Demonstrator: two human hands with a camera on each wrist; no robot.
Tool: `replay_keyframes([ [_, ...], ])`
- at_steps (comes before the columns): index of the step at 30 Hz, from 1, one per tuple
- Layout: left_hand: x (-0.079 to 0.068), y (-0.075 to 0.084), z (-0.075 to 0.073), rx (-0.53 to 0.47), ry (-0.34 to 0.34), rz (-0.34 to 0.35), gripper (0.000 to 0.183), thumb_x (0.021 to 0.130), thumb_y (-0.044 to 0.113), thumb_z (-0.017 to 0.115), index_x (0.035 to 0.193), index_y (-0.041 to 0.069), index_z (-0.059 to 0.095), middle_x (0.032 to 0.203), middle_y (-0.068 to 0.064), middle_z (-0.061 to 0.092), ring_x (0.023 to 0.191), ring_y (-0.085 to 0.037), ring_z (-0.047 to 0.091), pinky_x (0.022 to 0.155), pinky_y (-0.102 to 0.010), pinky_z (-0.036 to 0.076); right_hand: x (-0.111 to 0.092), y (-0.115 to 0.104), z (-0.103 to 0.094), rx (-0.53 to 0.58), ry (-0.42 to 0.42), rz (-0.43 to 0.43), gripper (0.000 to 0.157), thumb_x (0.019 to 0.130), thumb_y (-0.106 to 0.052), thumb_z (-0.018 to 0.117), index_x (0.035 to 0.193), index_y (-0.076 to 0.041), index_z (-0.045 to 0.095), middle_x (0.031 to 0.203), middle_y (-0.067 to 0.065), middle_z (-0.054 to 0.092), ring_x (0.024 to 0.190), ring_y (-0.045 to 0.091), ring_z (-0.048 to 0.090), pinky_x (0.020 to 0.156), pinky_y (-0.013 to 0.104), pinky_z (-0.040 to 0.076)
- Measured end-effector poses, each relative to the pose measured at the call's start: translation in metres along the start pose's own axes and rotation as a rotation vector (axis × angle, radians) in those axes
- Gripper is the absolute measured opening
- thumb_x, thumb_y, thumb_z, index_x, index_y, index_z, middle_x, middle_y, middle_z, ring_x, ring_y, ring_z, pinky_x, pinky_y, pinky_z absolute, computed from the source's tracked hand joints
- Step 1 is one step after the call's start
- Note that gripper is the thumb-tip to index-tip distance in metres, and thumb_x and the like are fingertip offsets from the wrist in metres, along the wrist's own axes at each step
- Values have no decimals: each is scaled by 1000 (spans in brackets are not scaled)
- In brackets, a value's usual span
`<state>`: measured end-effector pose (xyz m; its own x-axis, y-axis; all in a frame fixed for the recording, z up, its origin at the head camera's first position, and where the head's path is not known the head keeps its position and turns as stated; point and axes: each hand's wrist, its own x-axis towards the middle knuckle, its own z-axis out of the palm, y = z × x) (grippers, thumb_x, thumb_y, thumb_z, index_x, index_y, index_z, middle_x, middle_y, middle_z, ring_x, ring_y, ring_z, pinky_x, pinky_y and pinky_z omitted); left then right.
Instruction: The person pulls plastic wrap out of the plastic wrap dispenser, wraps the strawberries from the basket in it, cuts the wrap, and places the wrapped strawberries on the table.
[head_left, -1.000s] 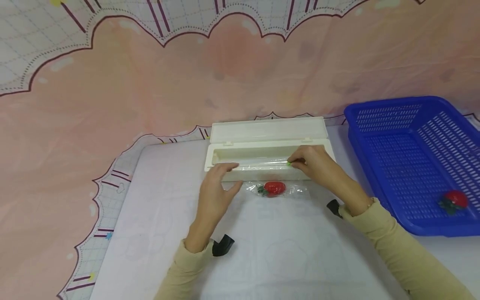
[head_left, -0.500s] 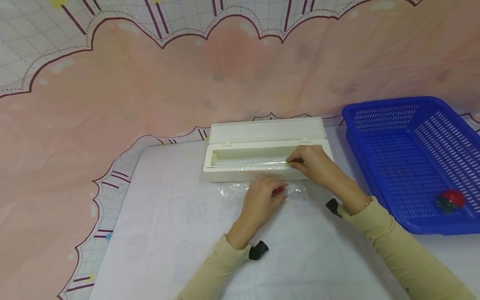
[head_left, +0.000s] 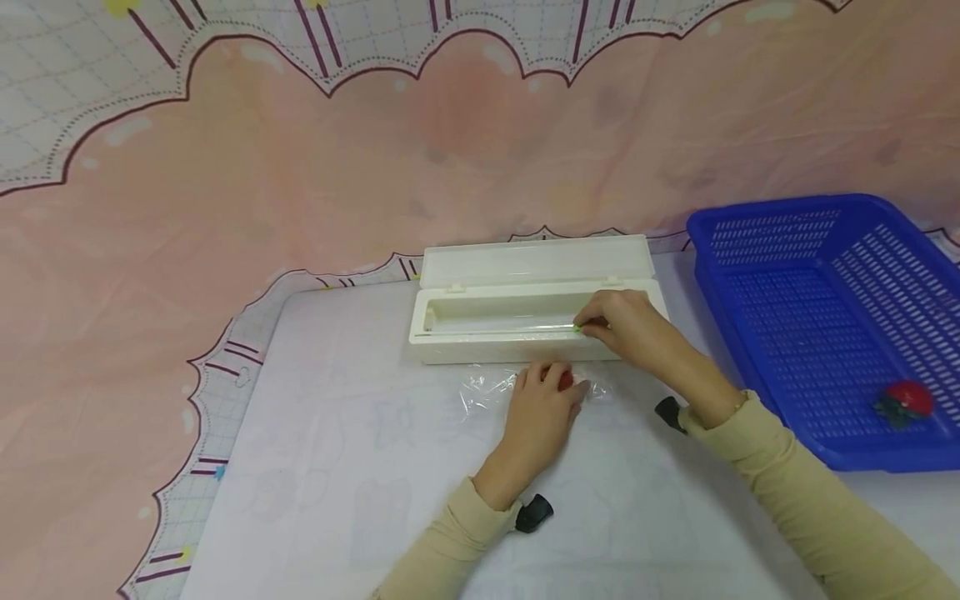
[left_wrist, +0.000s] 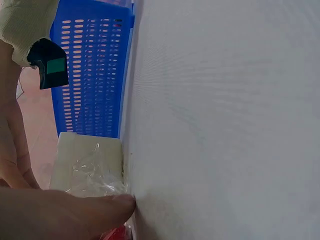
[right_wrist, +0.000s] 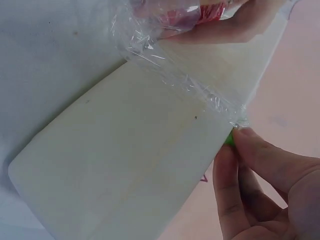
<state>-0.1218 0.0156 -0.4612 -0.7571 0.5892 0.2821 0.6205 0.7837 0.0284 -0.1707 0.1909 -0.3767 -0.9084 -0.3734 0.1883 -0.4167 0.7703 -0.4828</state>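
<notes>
My left hand [head_left: 536,417] grips a red strawberry [head_left: 566,381] wrapped in clear cling film [head_left: 483,390], just in front of a white cling film dispenser [head_left: 517,350]. Most of that strawberry is hidden by my fingers; its red side [right_wrist: 212,12] shows through the film in the right wrist view. A crinkled strip of film [right_wrist: 200,90] runs from it up the dispenser's front. My right hand [head_left: 630,329] pinches a small green slider [right_wrist: 230,139] between thumb and finger, at the right part of the dispenser's front edge. The dispenser's lid [head_left: 536,260] stands raised behind.
A blue plastic basket [head_left: 765,202] stands to the right, with another strawberry [head_left: 909,398] near its front right corner. A white cloth [head_left: 337,483] covers the table. Behind the dispenser hangs a peach patterned curtain [head_left: 337,183].
My left hand has moved right from the dispenser's left front corner onto the wrapped strawberry and taken hold of it. The right hand has stayed at the green slider.
</notes>
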Motion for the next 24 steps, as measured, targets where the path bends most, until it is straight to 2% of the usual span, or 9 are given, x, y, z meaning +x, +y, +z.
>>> replay_keyframes([
  [6,-2,1,1,64,-61,44,33,92,39,69,125,39,68,126,-1,56,121,-24,45,96,-37,42,4,-1,-2,-20,-35,13,12,86,1,73,98,1,77,95,13,75,87,27,70,78,44,56],
  [12,-3,-3,0,14,-152,77,40,94,43,64,134,39,61,137,-3,48,129,-26,38,102,-39,37,7,-1,0,-1,-58,21,12,87,2,72,98,2,76,95,13,74,85,26,69,75,41,57],
  [20,-5,-13,-2,-57,-226,85,44,96,44,61,139,37,57,143,-5,45,135,-28,34,107,-43,35,12,-1,7,57,-41,-44,11,88,3,71,97,3,75,92,13,73,80,22,67,72,37,56],
  [24,-5,-18,-3,-65,-231,88,45,96,44,61,140,37,56,143,-6,44,134,-29,35,107,-44,34,18,-5,10,65,-32,-55,11,87,4,70,97,4,75,93,13,73,81,23,67,72,38,56],
])
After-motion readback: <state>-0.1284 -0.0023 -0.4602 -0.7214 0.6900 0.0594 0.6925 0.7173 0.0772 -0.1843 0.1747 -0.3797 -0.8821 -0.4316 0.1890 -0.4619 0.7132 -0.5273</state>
